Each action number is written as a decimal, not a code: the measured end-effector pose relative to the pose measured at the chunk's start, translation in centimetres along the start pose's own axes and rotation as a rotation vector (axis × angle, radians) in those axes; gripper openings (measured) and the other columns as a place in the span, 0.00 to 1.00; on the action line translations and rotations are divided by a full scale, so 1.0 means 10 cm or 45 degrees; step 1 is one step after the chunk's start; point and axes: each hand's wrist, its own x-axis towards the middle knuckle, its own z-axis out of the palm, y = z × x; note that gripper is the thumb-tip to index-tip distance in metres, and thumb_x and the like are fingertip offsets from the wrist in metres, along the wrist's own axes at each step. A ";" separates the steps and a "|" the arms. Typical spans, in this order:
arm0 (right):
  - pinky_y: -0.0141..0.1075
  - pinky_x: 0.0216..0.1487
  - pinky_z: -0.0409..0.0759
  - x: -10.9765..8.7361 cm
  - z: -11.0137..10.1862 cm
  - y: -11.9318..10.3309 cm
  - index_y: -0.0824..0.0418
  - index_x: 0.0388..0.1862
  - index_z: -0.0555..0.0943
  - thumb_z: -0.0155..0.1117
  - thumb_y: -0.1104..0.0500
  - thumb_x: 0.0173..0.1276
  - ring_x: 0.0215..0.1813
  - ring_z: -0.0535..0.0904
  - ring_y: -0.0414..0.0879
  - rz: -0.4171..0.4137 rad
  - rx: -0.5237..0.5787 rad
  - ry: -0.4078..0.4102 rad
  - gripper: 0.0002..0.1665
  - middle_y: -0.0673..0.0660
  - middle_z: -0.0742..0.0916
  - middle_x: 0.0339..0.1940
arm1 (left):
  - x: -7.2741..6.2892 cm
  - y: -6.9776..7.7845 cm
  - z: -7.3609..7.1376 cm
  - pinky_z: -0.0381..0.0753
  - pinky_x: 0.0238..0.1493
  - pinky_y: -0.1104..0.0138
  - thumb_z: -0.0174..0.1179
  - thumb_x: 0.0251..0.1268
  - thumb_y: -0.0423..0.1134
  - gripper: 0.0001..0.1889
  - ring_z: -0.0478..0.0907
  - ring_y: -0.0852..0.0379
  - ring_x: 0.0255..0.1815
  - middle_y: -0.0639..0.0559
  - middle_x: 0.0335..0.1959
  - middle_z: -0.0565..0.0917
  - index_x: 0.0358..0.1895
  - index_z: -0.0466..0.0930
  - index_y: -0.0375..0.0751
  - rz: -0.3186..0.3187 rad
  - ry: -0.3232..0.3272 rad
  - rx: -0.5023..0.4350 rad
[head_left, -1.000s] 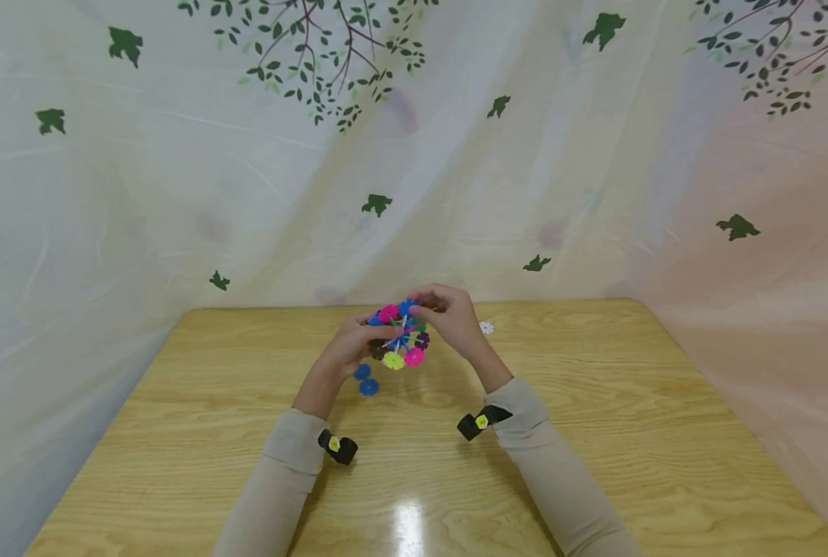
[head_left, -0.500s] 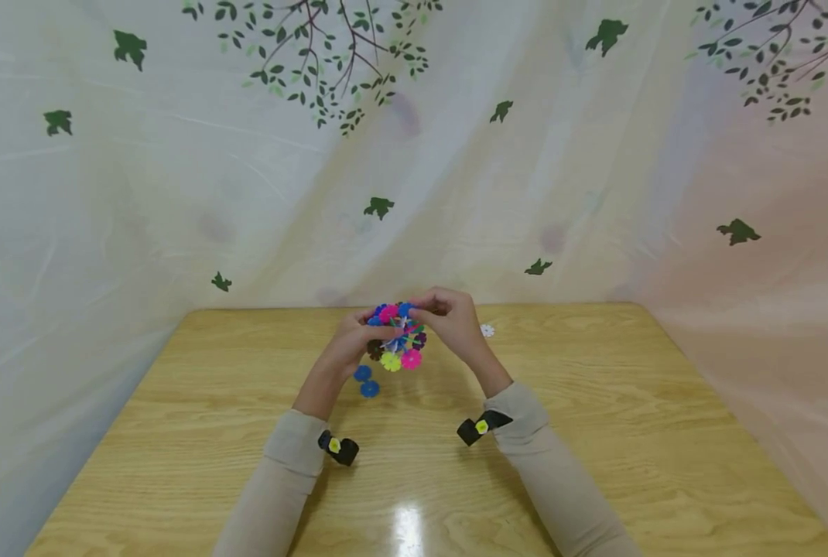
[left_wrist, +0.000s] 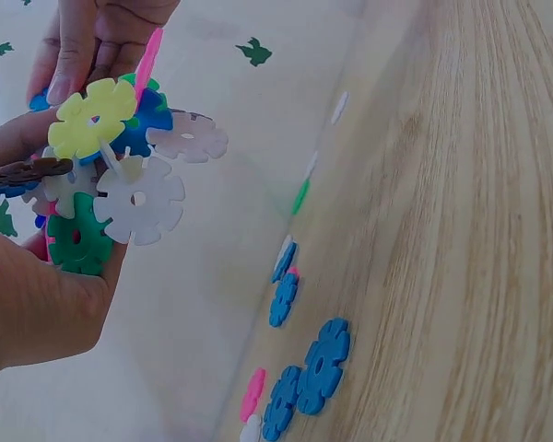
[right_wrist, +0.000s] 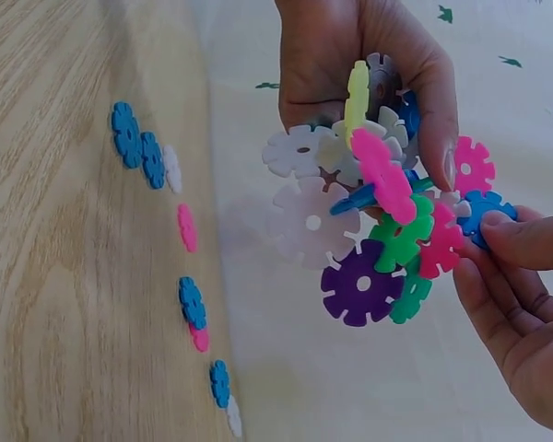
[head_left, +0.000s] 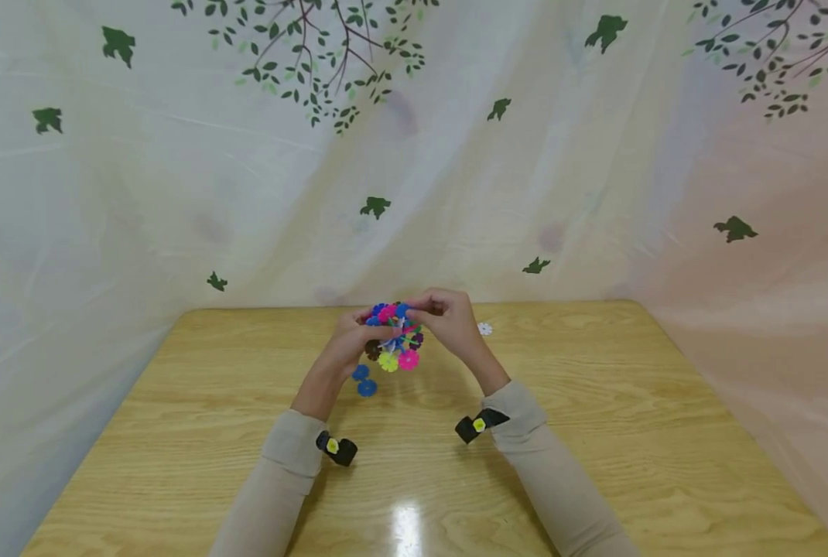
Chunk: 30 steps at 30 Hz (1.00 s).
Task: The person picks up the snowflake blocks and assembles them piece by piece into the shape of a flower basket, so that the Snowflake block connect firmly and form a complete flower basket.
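Note:
My left hand (head_left: 351, 340) grips a ball-like cluster of interlocking plastic snowflake discs (head_left: 407, 360) above the table. Yellow, white, green, pink, purple and brown notched discs stick out of it at many angles. In the right wrist view the thumb and fingers of that hand wrap the cluster from above. My right hand (head_left: 449, 321) pinches a blue disc (right_wrist: 484, 216) between thumb and fingertips, right at the cluster's edge beside a pink disc (right_wrist: 475, 164). The cluster's inner joints are partly hidden by the discs and fingers.
Two blue discs (head_left: 365, 387) lie on the wooden table (head_left: 595, 433) below the left hand. A white disc (head_left: 485, 329) lies beyond the right hand. More loose discs, among them a pink one (right_wrist: 186, 227), lie along the table. A patterned cloth (head_left: 456, 193) hangs behind.
Both hands stay together at the same place with the cluster. The cluster has turned slightly, and the right hand still pinches the blue disc at its edge.

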 end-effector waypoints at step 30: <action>0.32 0.43 0.86 -0.03 -0.07 0.04 0.71 0.44 0.87 0.68 0.68 0.69 0.42 0.88 0.60 0.053 -0.098 -0.045 0.08 0.69 0.90 0.42 | -0.03 0.02 0.01 0.77 0.57 0.61 0.59 0.72 0.36 0.22 0.81 0.59 0.47 0.59 0.41 0.86 0.65 0.73 0.30 -0.136 -0.202 0.020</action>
